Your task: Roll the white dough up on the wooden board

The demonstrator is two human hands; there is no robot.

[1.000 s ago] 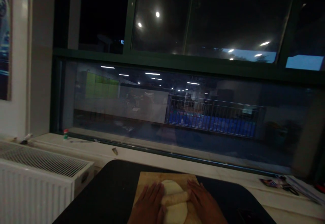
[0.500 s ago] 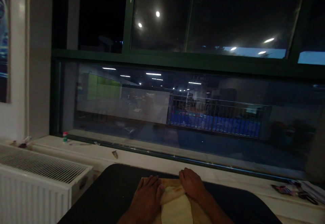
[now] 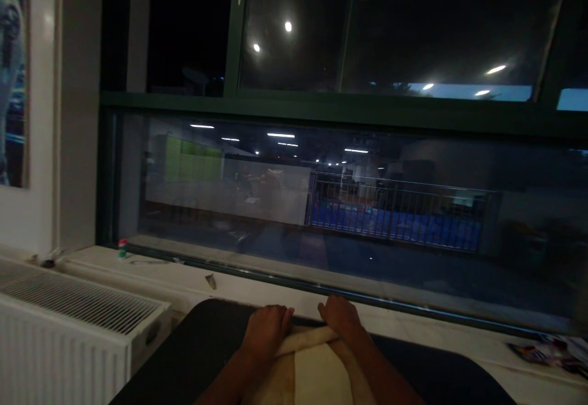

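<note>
Dough [image 3: 321, 375] flat on board [image 3: 277, 382] — left hand [image 3: 269, 329], right hand [image 3: 342, 318] holding rolling pin [image 3: 309, 339] across far end, fingers curled.

It's dim here: the table [image 3: 184, 356] nearly black, the dough [image 3: 321, 374] pale but short on detail. Lights [image 3: 288, 26] glare as white spots and streaks on the dark window [image 3: 413, 31]; far-right clutter [image 3: 544, 353] blurs.

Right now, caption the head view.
Left hand and right hand on a rolling pin at the far end of pale dough.
</note>
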